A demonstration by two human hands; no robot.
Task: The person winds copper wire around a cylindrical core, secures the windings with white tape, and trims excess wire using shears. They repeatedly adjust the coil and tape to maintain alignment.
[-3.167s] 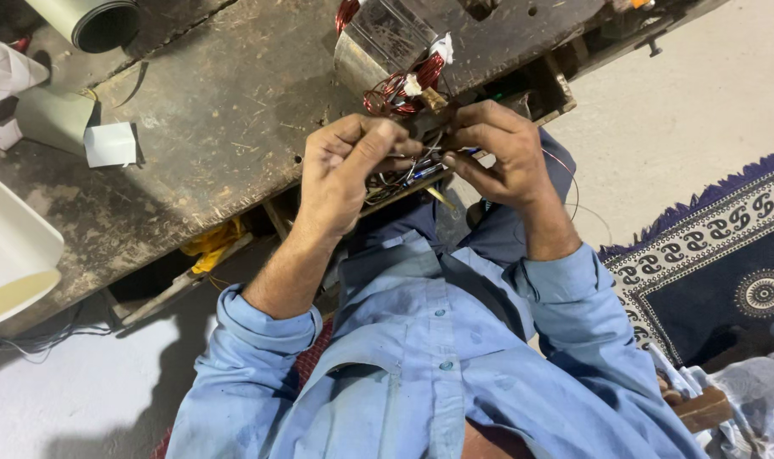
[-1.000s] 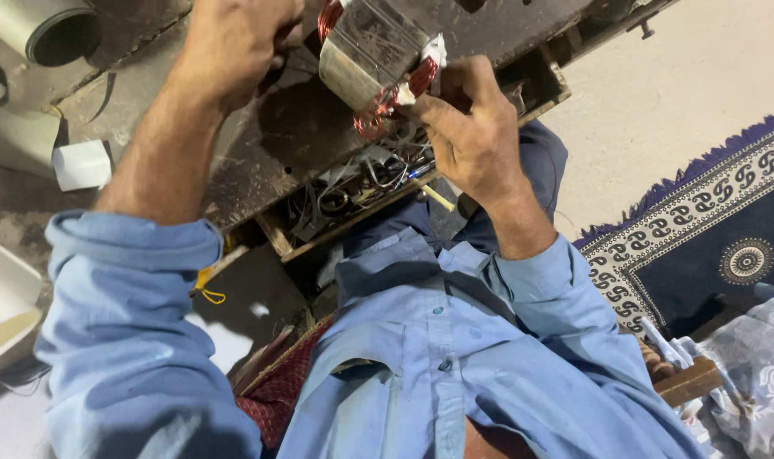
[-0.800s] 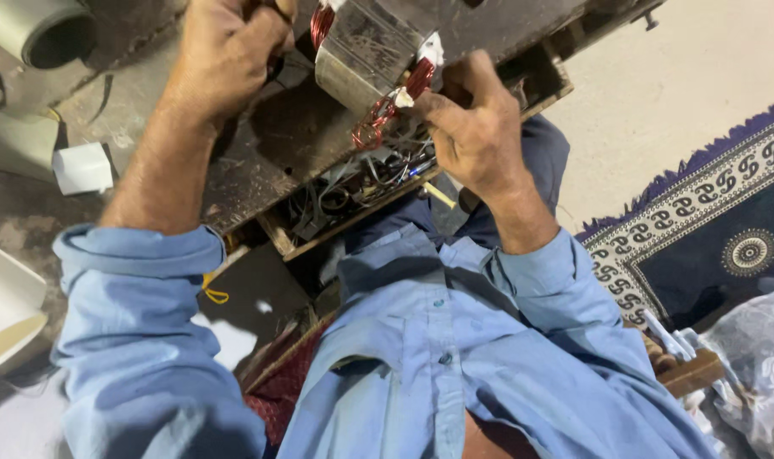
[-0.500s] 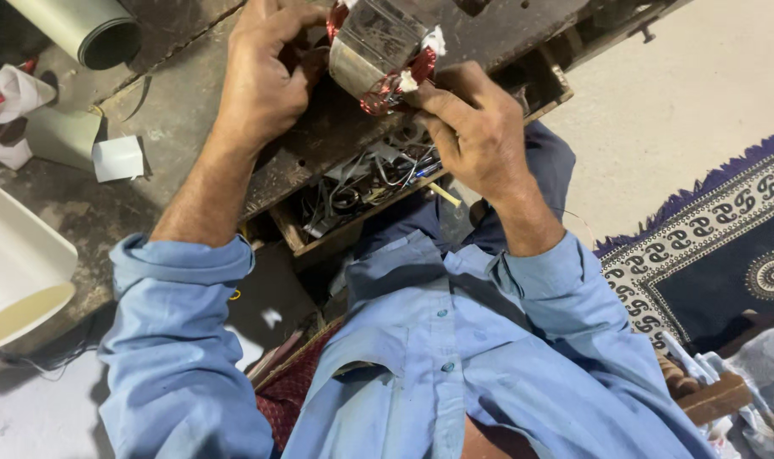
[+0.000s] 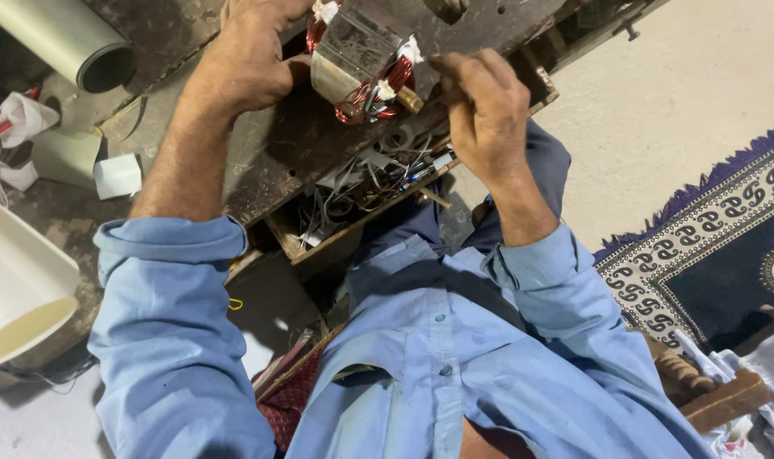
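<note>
A metal motor stator [image 5: 353,51] with red copper windings and white insulation paper lies on the worn dark workbench [image 5: 276,144]. My left hand [image 5: 251,55] grips its left side. My right hand [image 5: 480,106] is just right of it, fingers curled, pinching a small wooden-looking stick [image 5: 408,99] against the windings. Below the bench edge an open drawer [image 5: 361,191] holds wires and small parts. Both my arms wear light blue sleeves.
A grey tube [image 5: 64,38] lies at the top left, with white paper pieces [image 5: 115,174] and a cream-coloured roll [image 5: 17,289] at the left edge. A patterned dark rug [image 5: 719,246] covers the floor at right, beside a wooden piece [image 5: 719,399].
My left hand has gone from the drawer up to the bench and taken hold of the stator. My right hand has risen from the drawer to the windings. The view shifted slightly.
</note>
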